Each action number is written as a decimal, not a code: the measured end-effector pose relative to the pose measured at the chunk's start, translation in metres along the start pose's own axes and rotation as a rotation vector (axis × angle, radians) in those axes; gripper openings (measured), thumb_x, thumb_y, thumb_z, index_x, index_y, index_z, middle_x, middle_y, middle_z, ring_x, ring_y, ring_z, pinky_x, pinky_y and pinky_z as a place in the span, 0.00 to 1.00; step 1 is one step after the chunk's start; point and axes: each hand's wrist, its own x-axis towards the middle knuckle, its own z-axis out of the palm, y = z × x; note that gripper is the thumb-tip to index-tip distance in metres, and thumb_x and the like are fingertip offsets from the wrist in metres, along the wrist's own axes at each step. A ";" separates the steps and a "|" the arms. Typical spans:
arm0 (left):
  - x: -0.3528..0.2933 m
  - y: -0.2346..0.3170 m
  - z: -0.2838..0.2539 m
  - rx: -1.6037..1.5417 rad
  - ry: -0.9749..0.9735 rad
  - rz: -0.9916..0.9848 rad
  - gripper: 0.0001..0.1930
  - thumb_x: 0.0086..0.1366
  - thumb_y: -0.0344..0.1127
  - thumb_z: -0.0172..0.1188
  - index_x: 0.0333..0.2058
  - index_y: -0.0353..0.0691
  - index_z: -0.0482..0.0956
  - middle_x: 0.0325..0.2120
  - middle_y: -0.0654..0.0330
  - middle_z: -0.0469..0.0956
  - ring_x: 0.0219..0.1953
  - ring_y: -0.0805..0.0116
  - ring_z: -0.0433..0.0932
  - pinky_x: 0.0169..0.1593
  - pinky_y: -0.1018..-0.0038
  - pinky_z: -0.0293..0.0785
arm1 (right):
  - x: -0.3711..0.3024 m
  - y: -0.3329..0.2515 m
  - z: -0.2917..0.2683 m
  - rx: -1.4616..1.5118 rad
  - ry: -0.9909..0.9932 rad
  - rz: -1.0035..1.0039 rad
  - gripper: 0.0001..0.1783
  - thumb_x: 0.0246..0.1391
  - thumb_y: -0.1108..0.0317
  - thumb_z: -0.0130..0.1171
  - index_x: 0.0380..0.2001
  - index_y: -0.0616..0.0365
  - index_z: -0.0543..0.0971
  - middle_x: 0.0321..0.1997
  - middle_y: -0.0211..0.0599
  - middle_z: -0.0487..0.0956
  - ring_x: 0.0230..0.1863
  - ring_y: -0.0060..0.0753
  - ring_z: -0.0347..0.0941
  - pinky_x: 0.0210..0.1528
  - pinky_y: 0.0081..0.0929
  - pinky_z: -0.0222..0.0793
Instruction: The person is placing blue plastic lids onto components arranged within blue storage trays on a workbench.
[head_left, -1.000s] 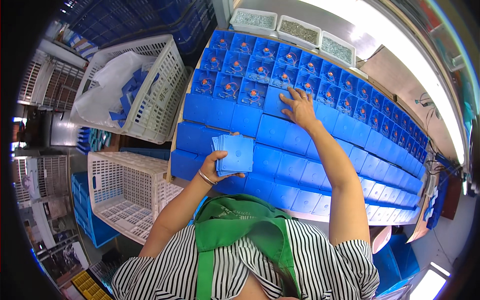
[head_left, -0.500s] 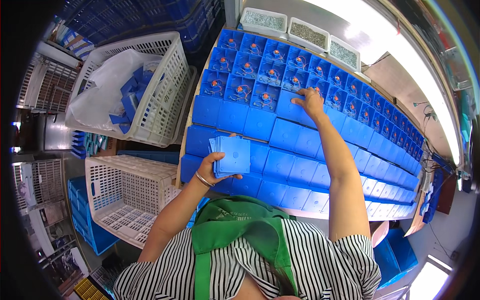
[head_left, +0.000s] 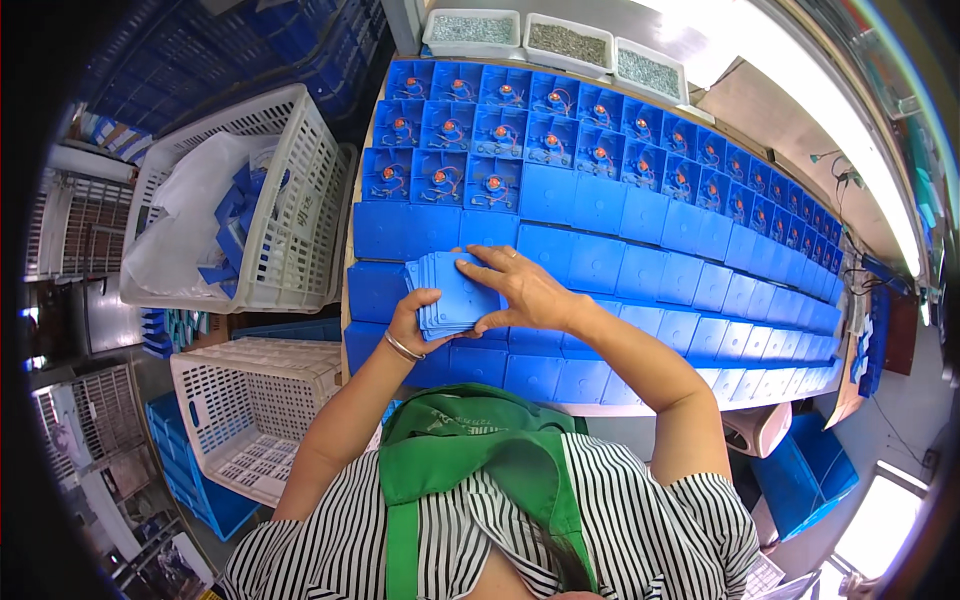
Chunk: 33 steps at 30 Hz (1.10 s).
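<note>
In my left hand [head_left: 416, 322] is a stack of square blue plastic covers [head_left: 458, 292], slightly fanned at its left side, with the thumb over its left edge. My right hand [head_left: 532, 290] reaches across the right of the stack, fingers at the top cover's upper edge and thumb near its lower edge. Beyond the hands, rows of open blue boxes [head_left: 494, 187] each hold a round orange-red part with wires. Nearer rows have flat blue covers [head_left: 595, 262] on them, and the stack hangs above these.
White trays of small metal parts [head_left: 568, 45] line the table's far edge. At the left, a white crate [head_left: 290, 215] holds a plastic bag and blue pieces. Below it stands another white crate [head_left: 262, 395]. Blue bins [head_left: 805, 475] are at the lower right.
My right hand has come back from the box rows to the stack in my left hand. A cover now sits on the box where it was. The view has shifted slightly.
</note>
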 end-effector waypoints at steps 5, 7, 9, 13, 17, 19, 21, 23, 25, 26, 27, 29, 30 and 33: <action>-0.011 0.010 0.001 -0.129 -0.135 0.091 0.41 0.55 0.38 0.57 0.67 0.53 0.50 0.59 0.44 0.63 0.55 0.32 0.69 0.45 0.38 0.76 | -0.006 0.024 -0.013 -0.060 0.063 0.100 0.45 0.36 0.52 0.74 0.58 0.59 0.70 0.62 0.62 0.64 0.60 0.63 0.62 0.63 0.47 0.60; -0.013 0.013 -0.002 -0.133 -0.132 0.094 0.41 0.55 0.38 0.57 0.67 0.54 0.50 0.58 0.44 0.63 0.55 0.31 0.68 0.44 0.38 0.76 | 0.003 0.052 -0.025 -0.249 0.295 0.167 0.43 0.37 0.53 0.73 0.57 0.59 0.71 0.62 0.61 0.65 0.61 0.62 0.62 0.62 0.48 0.61; -0.015 0.013 -0.008 -0.137 -0.127 0.098 0.41 0.55 0.38 0.58 0.67 0.55 0.50 0.58 0.44 0.63 0.56 0.30 0.67 0.44 0.37 0.76 | 0.019 0.077 -0.038 -0.458 0.406 0.271 0.43 0.35 0.57 0.74 0.57 0.57 0.72 0.63 0.57 0.65 0.63 0.58 0.61 0.62 0.50 0.61; -0.020 0.006 -0.015 -0.171 -0.123 0.057 0.41 0.55 0.38 0.58 0.67 0.56 0.51 0.58 0.45 0.63 0.56 0.30 0.67 0.44 0.36 0.75 | 0.046 0.101 -0.035 -0.645 0.205 0.357 0.45 0.33 0.58 0.75 0.59 0.50 0.70 0.67 0.39 0.63 0.67 0.47 0.59 0.62 0.53 0.60; -0.024 0.005 -0.021 -0.172 -0.108 0.059 0.41 0.55 0.38 0.57 0.68 0.56 0.50 0.59 0.46 0.63 0.56 0.31 0.67 0.44 0.36 0.75 | 0.057 0.111 -0.019 -0.688 0.107 0.313 0.45 0.34 0.56 0.75 0.59 0.48 0.70 0.68 0.38 0.62 0.68 0.46 0.58 0.62 0.54 0.59; -0.028 0.009 -0.023 -0.182 -0.100 0.068 0.41 0.55 0.38 0.57 0.68 0.56 0.50 0.59 0.46 0.63 0.56 0.32 0.67 0.44 0.36 0.75 | 0.060 0.106 -0.015 -0.757 0.085 0.336 0.44 0.35 0.55 0.74 0.59 0.48 0.70 0.68 0.38 0.62 0.68 0.45 0.57 0.62 0.55 0.58; -0.030 0.014 -0.023 -0.191 -0.093 0.070 0.41 0.55 0.37 0.57 0.68 0.56 0.51 0.59 0.46 0.64 0.56 0.33 0.68 0.44 0.36 0.75 | 0.063 0.105 -0.013 -0.764 0.092 0.332 0.43 0.36 0.55 0.74 0.59 0.47 0.70 0.68 0.38 0.62 0.68 0.45 0.58 0.63 0.55 0.57; -0.031 0.017 -0.022 -0.171 -0.095 0.082 0.41 0.55 0.37 0.57 0.68 0.56 0.51 0.58 0.47 0.64 0.56 0.33 0.68 0.44 0.36 0.75 | 0.064 0.105 -0.012 -0.771 0.101 0.334 0.43 0.36 0.54 0.74 0.59 0.47 0.70 0.68 0.38 0.62 0.68 0.46 0.58 0.63 0.55 0.56; -0.030 0.017 -0.023 -0.172 -0.099 0.077 0.41 0.55 0.37 0.58 0.68 0.56 0.51 0.58 0.46 0.64 0.56 0.33 0.68 0.44 0.37 0.75 | 0.066 0.108 -0.011 -0.776 0.094 0.336 0.43 0.37 0.54 0.73 0.59 0.48 0.70 0.68 0.38 0.63 0.68 0.48 0.58 0.64 0.56 0.55; -0.029 0.018 -0.024 -0.174 -0.104 0.073 0.41 0.55 0.37 0.58 0.67 0.56 0.51 0.58 0.46 0.64 0.56 0.33 0.68 0.44 0.37 0.75 | 0.066 0.109 -0.012 -0.777 0.095 0.338 0.43 0.37 0.54 0.73 0.59 0.48 0.70 0.68 0.38 0.63 0.68 0.48 0.58 0.64 0.56 0.55; -0.030 0.017 -0.025 -0.174 -0.105 0.070 0.41 0.55 0.37 0.58 0.67 0.56 0.51 0.58 0.46 0.64 0.56 0.33 0.68 0.44 0.37 0.75 | 0.065 0.111 -0.012 -0.776 0.083 0.339 0.43 0.37 0.53 0.73 0.59 0.47 0.70 0.69 0.38 0.61 0.68 0.48 0.57 0.64 0.56 0.55; -0.031 0.018 -0.027 -0.181 -0.111 0.079 0.41 0.55 0.37 0.58 0.67 0.55 0.51 0.58 0.45 0.63 0.56 0.31 0.67 0.43 0.38 0.76 | 0.064 0.114 -0.014 -0.777 0.072 0.346 0.43 0.37 0.53 0.73 0.60 0.46 0.70 0.69 0.38 0.60 0.68 0.48 0.56 0.64 0.57 0.54; -0.032 0.017 -0.027 -0.183 -0.114 0.074 0.41 0.55 0.37 0.58 0.67 0.55 0.51 0.58 0.45 0.63 0.56 0.31 0.67 0.43 0.38 0.76 | 0.062 0.115 -0.016 -0.735 0.079 0.323 0.43 0.37 0.53 0.73 0.60 0.44 0.70 0.70 0.38 0.59 0.68 0.48 0.56 0.64 0.59 0.54; -0.030 0.016 -0.027 -0.200 -0.098 0.067 0.42 0.55 0.38 0.58 0.68 0.54 0.49 0.57 0.41 0.63 0.57 0.27 0.65 0.44 0.37 0.76 | 0.058 0.117 -0.030 -0.636 0.060 0.352 0.44 0.37 0.54 0.74 0.62 0.40 0.69 0.71 0.39 0.56 0.68 0.50 0.55 0.63 0.62 0.53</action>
